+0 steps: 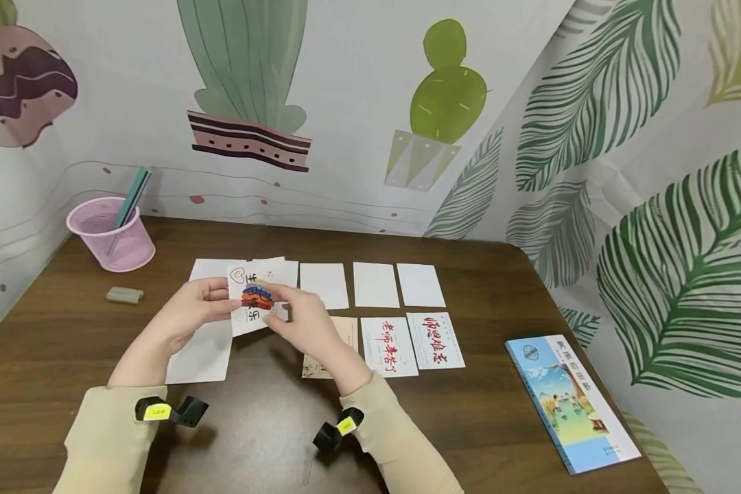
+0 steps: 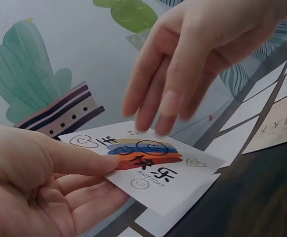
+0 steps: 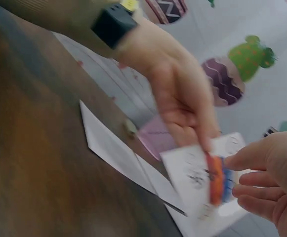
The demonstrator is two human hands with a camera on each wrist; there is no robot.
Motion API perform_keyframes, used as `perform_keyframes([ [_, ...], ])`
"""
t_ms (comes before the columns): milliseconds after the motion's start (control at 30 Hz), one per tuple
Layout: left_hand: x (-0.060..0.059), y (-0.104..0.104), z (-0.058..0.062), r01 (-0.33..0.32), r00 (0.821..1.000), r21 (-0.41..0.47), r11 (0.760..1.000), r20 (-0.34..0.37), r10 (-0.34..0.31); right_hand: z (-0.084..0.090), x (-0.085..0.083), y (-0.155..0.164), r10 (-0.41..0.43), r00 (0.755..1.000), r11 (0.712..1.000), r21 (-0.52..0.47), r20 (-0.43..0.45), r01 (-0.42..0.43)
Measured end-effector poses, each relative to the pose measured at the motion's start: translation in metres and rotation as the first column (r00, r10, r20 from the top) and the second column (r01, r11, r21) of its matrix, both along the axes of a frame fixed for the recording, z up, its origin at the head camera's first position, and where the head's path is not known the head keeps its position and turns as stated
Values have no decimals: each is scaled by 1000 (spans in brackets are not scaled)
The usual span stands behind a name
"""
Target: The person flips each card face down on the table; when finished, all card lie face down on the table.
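A birthday card (image 1: 253, 302) is pinched at its edge by the left hand (image 1: 188, 312) and lifted off the wooden table (image 1: 469, 412), so its print faces up. The right hand (image 1: 302, 319) hovers over it, fingers relaxed, gripping nothing. Further cards (image 1: 435, 339) lie in rows alongside.

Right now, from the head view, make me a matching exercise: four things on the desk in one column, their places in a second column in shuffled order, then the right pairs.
Things:
1. birthday card
2. pink mesh cup
3. blue book
4. eraser

Places:
A. lying near the desk's right edge
B. pinched in the left hand, above the desk
C. standing at the far left corner, pencils inside
D. lying flat just in front of the pink cup

Pairs: 1-B, 2-C, 3-A, 4-D
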State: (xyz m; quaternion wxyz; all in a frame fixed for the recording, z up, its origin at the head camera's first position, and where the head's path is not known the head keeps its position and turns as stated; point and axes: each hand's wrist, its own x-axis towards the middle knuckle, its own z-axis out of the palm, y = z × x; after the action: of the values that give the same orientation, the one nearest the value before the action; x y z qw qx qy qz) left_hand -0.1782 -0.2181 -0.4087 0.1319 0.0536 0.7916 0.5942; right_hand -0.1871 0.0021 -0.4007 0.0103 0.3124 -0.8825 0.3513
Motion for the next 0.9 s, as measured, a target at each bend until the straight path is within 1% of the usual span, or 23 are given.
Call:
perform_keyframes([
  [133, 1, 5, 4, 7, 1000, 25, 1000, -19, -6, -2, 5, -8, 34, 999, 998, -56, 36, -32],
  [200, 2, 8, 6, 10, 999, 16, 1000, -31, -10, -3, 5, -9, 35, 996, 992, -121, 76, -26],
  [300, 4, 13, 10, 6, 999, 2, 1000, -51, -6, -4, 6, -10, 20, 991, 973, -230, 135, 12],
  [367, 6, 18, 13, -10, 997, 2, 1000, -72, 10, -4, 7, -11, 1, 984, 950, -307, 176, 54],
  [433, 7, 24, 15, -35, 995, 32, 999, -88, 38, -3, 8, -12, -21, 979, 922, -375, 204, 99],
  [533, 9, 33, 16, -89, 988, 25, 996, -123, 92, -1, 8, -12, -49, 960, 867, -465, 274, 177],
  [600, 10, 39, 15, -120, 982, 3, 993, -147, 119, 1, 8, -12, -79, 946, 843, -486, 314, 232],
  [667, 10, 44, 14, -151, 975, -50, 987, -173, 141, 2, 8, -11, -114, 931, 831, -479, 348, 281],
  [767, 10, 49, 11, -185, 966, -123, 975, -205, 157, 1, 8, -10, -168, 914, 829, -450, 368, 333],
  [833, 8, 52, 9, -198, 961, -150, 969, -225, 161, 1, 8, -10, -193, 913, 826, -442, 361, 349],
  [900, 7, 54, 7, -199, 958, -156, 967, -238, 159, 0, 7, -10, -213, 914, 827, -434, 346, 357],
])
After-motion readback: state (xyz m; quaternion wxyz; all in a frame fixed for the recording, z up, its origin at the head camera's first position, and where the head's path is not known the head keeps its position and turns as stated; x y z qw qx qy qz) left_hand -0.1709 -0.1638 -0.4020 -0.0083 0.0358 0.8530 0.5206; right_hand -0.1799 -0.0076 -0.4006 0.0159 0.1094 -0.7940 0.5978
